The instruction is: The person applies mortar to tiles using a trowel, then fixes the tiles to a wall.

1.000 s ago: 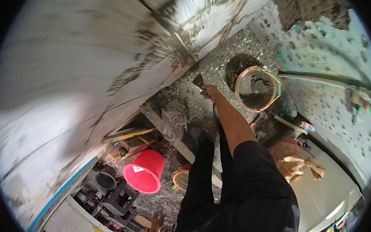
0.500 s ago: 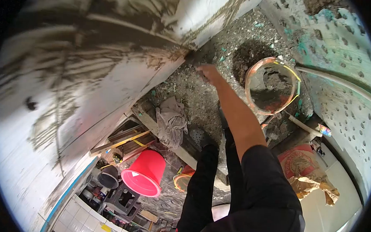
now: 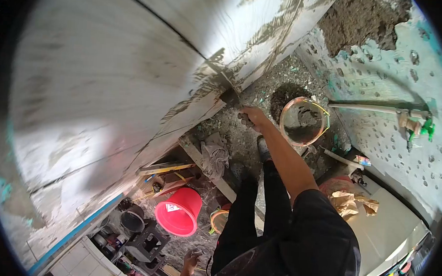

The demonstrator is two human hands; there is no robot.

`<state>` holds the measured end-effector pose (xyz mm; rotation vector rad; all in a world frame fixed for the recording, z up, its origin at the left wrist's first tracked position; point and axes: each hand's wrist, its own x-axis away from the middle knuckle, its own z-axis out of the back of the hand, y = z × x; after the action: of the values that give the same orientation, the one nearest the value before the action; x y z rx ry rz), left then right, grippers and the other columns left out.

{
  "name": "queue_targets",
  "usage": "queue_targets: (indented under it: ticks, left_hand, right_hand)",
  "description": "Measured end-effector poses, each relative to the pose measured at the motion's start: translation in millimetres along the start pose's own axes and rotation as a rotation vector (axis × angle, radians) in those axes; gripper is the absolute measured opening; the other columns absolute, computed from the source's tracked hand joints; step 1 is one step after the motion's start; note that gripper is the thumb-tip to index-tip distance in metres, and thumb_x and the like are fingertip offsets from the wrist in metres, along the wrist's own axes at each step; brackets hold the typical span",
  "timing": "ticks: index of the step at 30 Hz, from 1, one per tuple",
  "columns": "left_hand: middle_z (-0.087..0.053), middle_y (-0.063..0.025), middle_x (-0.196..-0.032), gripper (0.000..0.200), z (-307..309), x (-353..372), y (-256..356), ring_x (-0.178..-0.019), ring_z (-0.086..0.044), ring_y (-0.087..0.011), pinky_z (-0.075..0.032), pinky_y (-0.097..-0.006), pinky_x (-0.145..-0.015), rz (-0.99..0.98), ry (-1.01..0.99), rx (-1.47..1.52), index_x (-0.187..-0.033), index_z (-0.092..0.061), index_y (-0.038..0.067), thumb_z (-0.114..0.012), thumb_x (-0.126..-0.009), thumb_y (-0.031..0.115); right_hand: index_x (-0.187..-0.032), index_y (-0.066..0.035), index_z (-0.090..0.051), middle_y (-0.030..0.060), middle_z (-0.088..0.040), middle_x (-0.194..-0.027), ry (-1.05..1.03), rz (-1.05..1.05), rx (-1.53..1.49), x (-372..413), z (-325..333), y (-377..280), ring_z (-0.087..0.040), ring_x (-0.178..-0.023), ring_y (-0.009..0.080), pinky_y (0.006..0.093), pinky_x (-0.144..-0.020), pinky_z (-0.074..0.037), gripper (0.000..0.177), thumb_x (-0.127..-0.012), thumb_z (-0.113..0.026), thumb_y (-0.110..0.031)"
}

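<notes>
My right hand (image 3: 252, 118) is closed round the handle of a trowel (image 3: 229, 96), whose dark blade is at the lower edge of the pale wall panel (image 3: 149, 74). Wet grey mortar is smeared on the panel near the blade. Just right of that hand, a round bucket (image 3: 283, 122) with grey mortar inside stands on the rubble-strewn ground. Low in the view, my left hand (image 3: 191, 260) hangs by my leg with its fingers curled; nothing can be made out in it.
A red bucket (image 3: 179, 212), a dark bucket (image 3: 133, 219) and a grey plastic stool (image 3: 148, 241) stand at the lower left. A rag (image 3: 215, 156) hangs over a ledge. A pipe (image 3: 367, 108) with a green tap runs along the pitted right wall. A torn paper bag (image 3: 347, 202) lies lower right.
The view has shifted, showing more of both walls and the green tap. The trowel blade now shows clearly at the panel. More of my left hand has come into view.
</notes>
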<state>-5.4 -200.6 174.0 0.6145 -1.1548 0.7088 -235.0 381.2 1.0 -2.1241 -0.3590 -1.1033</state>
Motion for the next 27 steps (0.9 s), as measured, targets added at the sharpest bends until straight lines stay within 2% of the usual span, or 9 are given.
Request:
queue_targets:
  ticks: [3, 8, 12, 15, 18, 20, 23, 24, 27]
  left_hand:
    - [-0.062, -0.0119, -0.085, 0.034, 6.4, -0.2, -15.5, -0.056, -0.052, -0.0111, -0.041, -0.0217, -0.050, -0.116, -0.021, 0.078, -0.113, -0.044, -0.002, -0.037, -0.079, -0.001]
    - [-0.061, -0.0128, -0.087, 0.036, 12.1, 19.0, -7.4, -0.057, -0.053, -0.0136, -0.041, -0.0233, -0.046, 0.044, -0.026, 0.431, -0.112, -0.047, 0.005, -0.042, -0.077, -0.004]
    - [-0.058, -0.0086, -0.073, 0.034, 29.3, -14.4, -51.0, -0.049, -0.048, -0.0125, -0.037, -0.0228, -0.040, -0.141, -0.170, 0.571, -0.109, -0.048, 0.006, -0.045, -0.076, 0.002]
    - [-0.053, -0.0056, -0.064, 0.031, 28.7, -23.7, -47.4, -0.045, -0.045, -0.0116, -0.035, -0.0224, -0.038, -0.110, -0.021, 0.433, -0.106, -0.048, 0.006, -0.046, -0.076, 0.007]
    - [-0.050, -0.0041, -0.060, 0.028, 35.3, -12.6, -26.4, -0.044, -0.044, -0.0104, -0.033, -0.0224, -0.037, -0.512, 0.007, -0.079, -0.105, -0.049, 0.007, -0.046, -0.077, 0.008]
    - [-0.053, -0.0038, -0.064, 0.027, 31.5, -34.7, -45.3, -0.045, -0.046, -0.0100, -0.035, -0.0223, -0.037, -0.303, -0.169, 0.686, -0.105, -0.049, 0.009, -0.046, -0.078, 0.008]
    - [-0.056, -0.0052, -0.070, 0.027, 32.8, -53.3, -45.6, -0.049, -0.050, -0.0115, -0.037, -0.0222, -0.039, -0.323, -0.188, 0.754, -0.106, -0.049, 0.011, -0.048, -0.079, 0.008]
    - [-0.058, -0.0069, -0.076, 0.029, 32.4, -24.0, -23.9, -0.052, -0.053, -0.0135, -0.040, -0.0224, -0.041, -0.418, 0.030, 0.285, -0.108, -0.048, 0.012, -0.048, -0.079, 0.007]
    - [-0.058, -0.0063, -0.078, 0.029, 41.7, -63.4, -21.0, -0.053, -0.053, -0.0134, -0.040, -0.0230, -0.042, -0.032, -0.235, 0.727, -0.108, -0.047, 0.013, -0.045, -0.080, 0.006]
  right_hand:
    - [-0.087, -0.002, -0.052, 0.0042, -0.052, -0.068, -0.012, 0.053, 0.029, 31.2, -16.7, -16.6, -0.045, -0.046, 0.0103, 0.0263, -0.037, -0.033, 0.014, -0.082, -0.050, -0.015]
    - [-0.093, -0.002, -0.050, 0.0035, -0.053, -0.070, 0.013, 0.076, 0.047, 108.8, -48.8, -58.4, -0.045, -0.046, 0.0081, 0.0229, -0.036, -0.033, 0.017, -0.081, -0.050, -0.014]
    - [-0.089, -0.004, -0.050, 0.0025, -0.054, -0.069, -0.085, 0.138, -0.057, 145.0, -64.0, -76.6, -0.045, -0.044, 0.0076, 0.0219, -0.034, -0.032, 0.012, -0.081, -0.048, -0.012]
    - [-0.085, -0.005, -0.048, 0.0017, -0.053, -0.067, -0.048, 0.137, -0.012, 170.2, -78.8, -93.8, -0.044, -0.043, 0.0072, 0.0215, -0.033, -0.032, 0.008, -0.081, -0.047, -0.012]
    - [-0.082, -0.006, -0.048, 0.0011, -0.052, -0.065, -0.087, 0.178, 0.013, 198.0, -92.1, -117.5, -0.043, -0.042, 0.0065, 0.0199, -0.030, -0.031, 0.007, -0.082, -0.048, -0.013]
    - [-0.082, -0.006, -0.048, 0.0012, -0.053, -0.066, -0.089, 0.162, -0.010, 227.2, -106.5, -128.7, -0.043, -0.042, 0.0061, 0.0194, -0.030, -0.032, 0.007, -0.081, -0.049, -0.014]
    - [-0.084, -0.006, -0.048, 0.0007, -0.052, -0.065, -0.236, 0.157, 0.000, 241.1, -105.1, -145.8, -0.043, -0.042, 0.0061, 0.0191, -0.029, -0.032, 0.009, -0.081, -0.049, -0.015]
    - [-0.086, -0.006, -0.047, 0.0007, -0.051, -0.063, -0.216, 0.169, 0.010, 248.5, -107.6, -149.8, -0.043, -0.041, 0.0063, 0.0183, -0.029, -0.032, 0.012, -0.082, -0.049, -0.016]
    - [-0.088, -0.005, -0.047, 0.0017, -0.051, -0.065, -0.157, 0.199, 0.025, 276.8, -117.8, -165.0, -0.043, -0.041, 0.0072, 0.0172, -0.028, -0.031, 0.013, -0.082, -0.049, -0.017]
